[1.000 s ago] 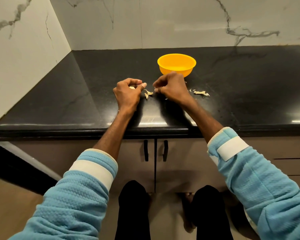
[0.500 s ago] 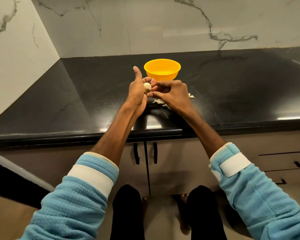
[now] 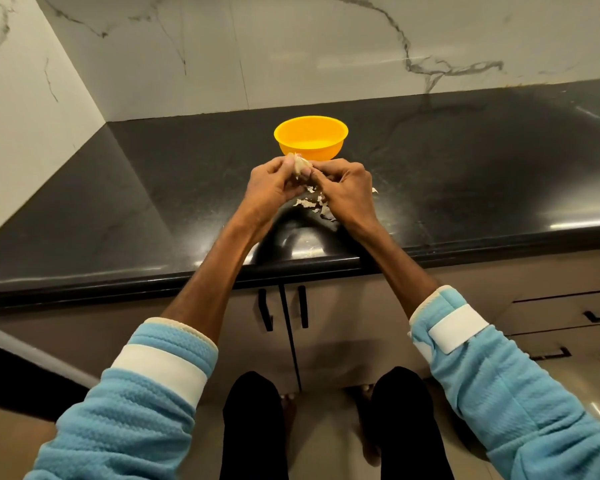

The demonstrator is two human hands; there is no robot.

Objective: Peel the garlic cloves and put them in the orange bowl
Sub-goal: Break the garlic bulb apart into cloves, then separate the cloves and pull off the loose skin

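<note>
We pinch the garlic clove [image 3: 299, 165] in our left hand [image 3: 274, 188] at centre frame while our right hand [image 3: 345, 188] picks at its skin, just below the orange bowl [image 3: 310, 137], so it drops in easily.

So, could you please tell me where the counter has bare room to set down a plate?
The black counter is bare right of the orange bowl up to the marble wall, and left of it toward the corner. It is crowded just below the bowl, where both hands work the garlic clove above peel scraps.
</note>
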